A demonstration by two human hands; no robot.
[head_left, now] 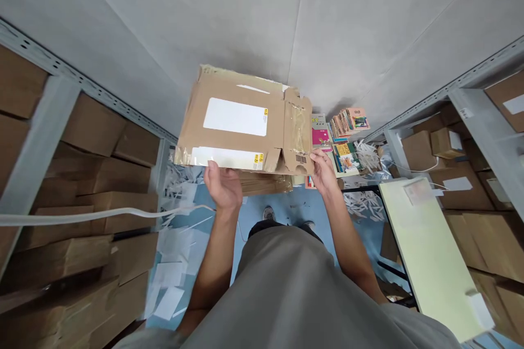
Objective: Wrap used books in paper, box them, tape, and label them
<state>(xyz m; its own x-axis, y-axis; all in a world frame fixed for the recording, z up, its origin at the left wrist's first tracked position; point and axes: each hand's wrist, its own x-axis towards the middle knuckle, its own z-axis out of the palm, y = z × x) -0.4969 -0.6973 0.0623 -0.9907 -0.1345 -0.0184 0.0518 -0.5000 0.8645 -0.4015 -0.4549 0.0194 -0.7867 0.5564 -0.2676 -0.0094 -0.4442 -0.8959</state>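
A flattened cardboard box (235, 144) is held up in front of me, tilted a little, with white labels and yellow marks on its face. Clear tape shines on the end flap (297, 125) at its right, which has a torn, uneven edge. My left hand (223, 185) grips the lower edge, thumb on the front and fingers hidden behind. At the lower right corner, near a barcode, my right hand (324, 172) pinches the flap. More brown cardboard (264, 181) shows beneath the box; whether it touches the box I cannot tell.
Books (347, 122) stand in stacks by the wall on the right, beside white paper strips (366, 155). A pale green table (429, 251) is at my right. Metal shelving (53, 120) with cartons lines both sides. Paper sheets (170, 302) litter the blue floor; a white cable (123, 211) crosses the left.
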